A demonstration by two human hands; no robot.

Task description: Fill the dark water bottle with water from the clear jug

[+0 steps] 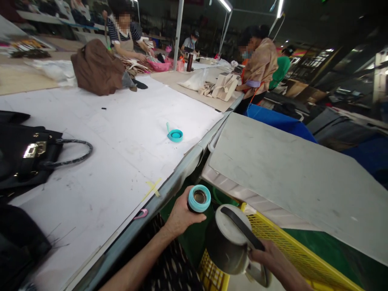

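My left hand is wrapped around a dark bottle with a turquoise rim. The bottle is uncapped, and its round mouth faces up. Close beside it on the right is a metal kettle with a pale lid and a black handle. My right hand is closed on the kettle's handle at its right end. Kettle and bottle are held over the gap beside the table, with a small space between them. A turquoise bottle cap with a strap lies on the white tabletop.
A black handbag and a brown cloth bundle rest on the white-covered table. Below the kettle is a yellow basket. A grey board lies to the right. Several people work farther back.
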